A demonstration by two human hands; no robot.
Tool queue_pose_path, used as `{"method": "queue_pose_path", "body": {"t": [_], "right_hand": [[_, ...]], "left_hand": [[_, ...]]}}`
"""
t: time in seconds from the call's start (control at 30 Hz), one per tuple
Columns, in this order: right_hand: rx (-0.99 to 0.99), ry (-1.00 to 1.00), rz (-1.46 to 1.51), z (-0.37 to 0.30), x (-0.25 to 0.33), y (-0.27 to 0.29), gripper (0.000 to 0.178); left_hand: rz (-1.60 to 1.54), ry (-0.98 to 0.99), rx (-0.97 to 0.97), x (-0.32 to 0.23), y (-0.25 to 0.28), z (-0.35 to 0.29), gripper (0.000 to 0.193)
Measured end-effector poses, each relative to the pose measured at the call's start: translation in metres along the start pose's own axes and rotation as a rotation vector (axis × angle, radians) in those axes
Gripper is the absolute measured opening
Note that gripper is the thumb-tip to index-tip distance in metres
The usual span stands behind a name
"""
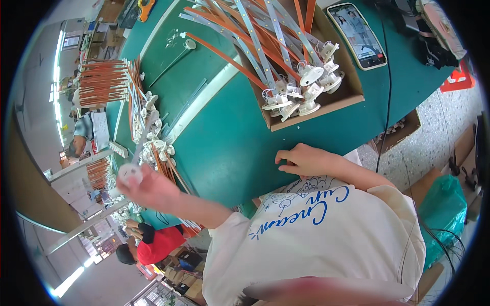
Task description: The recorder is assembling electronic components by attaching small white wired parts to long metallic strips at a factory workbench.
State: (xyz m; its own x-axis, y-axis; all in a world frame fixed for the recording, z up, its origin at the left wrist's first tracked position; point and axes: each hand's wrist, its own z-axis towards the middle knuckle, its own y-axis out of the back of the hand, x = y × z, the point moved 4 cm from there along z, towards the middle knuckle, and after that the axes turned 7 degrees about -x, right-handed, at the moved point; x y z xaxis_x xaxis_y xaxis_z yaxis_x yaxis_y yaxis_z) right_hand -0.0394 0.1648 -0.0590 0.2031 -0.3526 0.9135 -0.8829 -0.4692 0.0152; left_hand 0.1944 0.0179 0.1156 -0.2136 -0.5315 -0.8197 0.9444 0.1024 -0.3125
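Observation:
My left hand [145,188] reaches out to the left with its fingers closed on a white round cap [130,174]. A pale strip [142,145] seems to run up from this cap. Under and beside it lies a pile of similar white caps [162,149] with orange and pale strips. My right hand [309,159] is at the near table edge, in front of my shirt. Its fingers are slightly bent and apart, with nothing seen in them. Ahead of it stands a cardboard box [319,117] full of orange and white LED strips [261,43] with white round bases.
A phone [357,35] with a lit screen lies right of the box on the green table [224,158]. A black cable [389,97] hangs over the table edge. One loose strip with a cap [190,45] lies farther off. Two people [159,246] are at the left.

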Motion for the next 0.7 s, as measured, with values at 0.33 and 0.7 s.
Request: {"method": "queue_pose_path", "body": {"t": [0.33, 0.7], "right_hand": [[-0.059, 0.007, 0.003, -0.001, -0.003, 0.0, 0.023], [-0.108, 0.031, 0.022, 0.0, -0.005, 0.001, 0.021]], "left_hand": [[1.251, -0.478, 0.146, 0.147, -0.081, 0.07, 0.023], [1.573, 0.039, 0.626, 0.318, -0.088, 0.09, 0.058]]}}
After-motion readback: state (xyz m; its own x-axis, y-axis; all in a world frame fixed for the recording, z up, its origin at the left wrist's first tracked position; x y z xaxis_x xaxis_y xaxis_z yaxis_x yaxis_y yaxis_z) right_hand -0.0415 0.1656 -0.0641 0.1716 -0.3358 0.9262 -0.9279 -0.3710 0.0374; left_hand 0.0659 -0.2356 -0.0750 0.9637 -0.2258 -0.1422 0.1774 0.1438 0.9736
